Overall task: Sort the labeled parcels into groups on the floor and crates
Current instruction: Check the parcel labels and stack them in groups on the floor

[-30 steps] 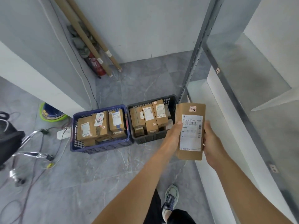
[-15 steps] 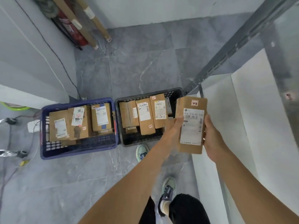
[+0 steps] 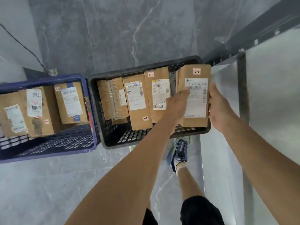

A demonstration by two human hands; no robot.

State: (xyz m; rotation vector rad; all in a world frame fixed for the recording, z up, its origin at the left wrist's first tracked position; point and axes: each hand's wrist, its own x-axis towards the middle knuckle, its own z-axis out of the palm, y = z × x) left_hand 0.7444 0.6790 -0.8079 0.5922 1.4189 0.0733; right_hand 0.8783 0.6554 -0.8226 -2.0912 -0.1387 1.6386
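Clasping cardboard parcel [image 3: 195,73] tagged 2-2 by its sides with left hand [image 3: 177,103] and right hand [image 3: 219,109] over black crate [image 3: 103,127]; hiding right fingertips behind it; cropping blue crate [image 3: 48,153] at left.

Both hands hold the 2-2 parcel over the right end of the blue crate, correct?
Not the blue one. The head view shows the left hand and right hand holding the 2-2 parcel over the right end of the black crate; the blue crate sits to its left.
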